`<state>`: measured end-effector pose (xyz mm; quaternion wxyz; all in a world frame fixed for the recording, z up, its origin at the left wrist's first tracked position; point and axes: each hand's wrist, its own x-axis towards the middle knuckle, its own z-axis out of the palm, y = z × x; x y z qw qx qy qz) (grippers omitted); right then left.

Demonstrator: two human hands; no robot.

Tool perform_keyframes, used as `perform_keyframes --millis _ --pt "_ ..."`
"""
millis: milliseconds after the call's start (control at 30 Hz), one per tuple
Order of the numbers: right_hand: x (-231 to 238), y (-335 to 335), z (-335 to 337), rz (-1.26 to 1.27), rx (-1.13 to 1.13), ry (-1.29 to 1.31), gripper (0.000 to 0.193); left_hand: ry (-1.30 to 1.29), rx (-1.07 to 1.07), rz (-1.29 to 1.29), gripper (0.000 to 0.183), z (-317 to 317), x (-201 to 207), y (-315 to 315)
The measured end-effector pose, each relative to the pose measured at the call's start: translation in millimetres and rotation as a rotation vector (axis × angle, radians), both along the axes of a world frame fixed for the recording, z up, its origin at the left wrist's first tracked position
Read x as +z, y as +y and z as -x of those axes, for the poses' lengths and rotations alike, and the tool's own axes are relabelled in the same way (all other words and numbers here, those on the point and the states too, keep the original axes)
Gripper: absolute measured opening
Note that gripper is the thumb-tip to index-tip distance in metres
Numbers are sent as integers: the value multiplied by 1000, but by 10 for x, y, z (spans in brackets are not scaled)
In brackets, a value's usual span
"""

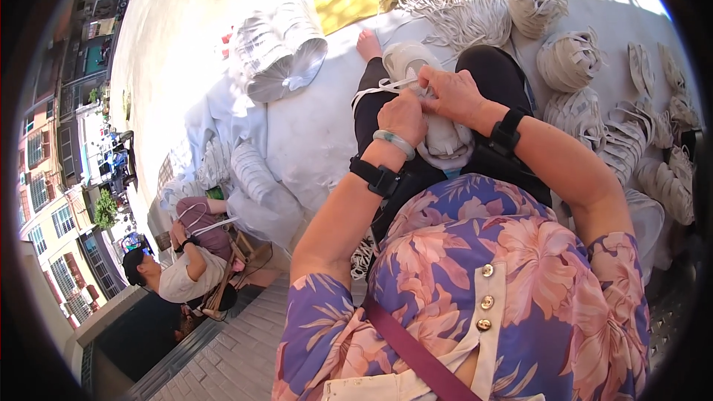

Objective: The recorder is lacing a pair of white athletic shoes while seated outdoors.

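Note:
A white lace-up shoe [448, 137] rests between my knees, its far end pointing away from me. White shoelace [384, 87] hangs in loops off its left side, over my left thigh. My left hand [403, 115] is closed at the lacing, fingers curled in on the lace. Right beside it, my right hand [453, 94] pinches at the lace, thumb and forefinger together over the eyelets. The two hands nearly touch, and they cover the middle of the shoe. Exactly where the lace passes through the fingers is hidden.
Beyond my knees lies a large heap of white laces [475, 18] by yellow sheeting [349, 4]. Bundled white shoe pieces [570, 59] line the right. A plastic-wrapped bundle [278, 52] stands ahead left. Another person [189, 267] sits at the left.

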<state>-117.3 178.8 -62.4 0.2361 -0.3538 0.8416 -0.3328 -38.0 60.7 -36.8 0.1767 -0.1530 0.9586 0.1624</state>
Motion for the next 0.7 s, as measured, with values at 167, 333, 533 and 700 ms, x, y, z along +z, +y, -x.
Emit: perform_keyframes --millis 167,333,533,700 --pt "131 57 -150 9 35 89 33 108 -59 13 21 -191 82 40" --pt "133 -18 -173 11 11 198 30 168 -42 -14 16 -204 34 -32" --pt "110 -240 -132 -76 -16 193 28 151 -40 -91 17 -87 -25 -182" --pt "-7 -186 -82 -45 22 256 29 166 -108 -183 21 -47 -98 -280"
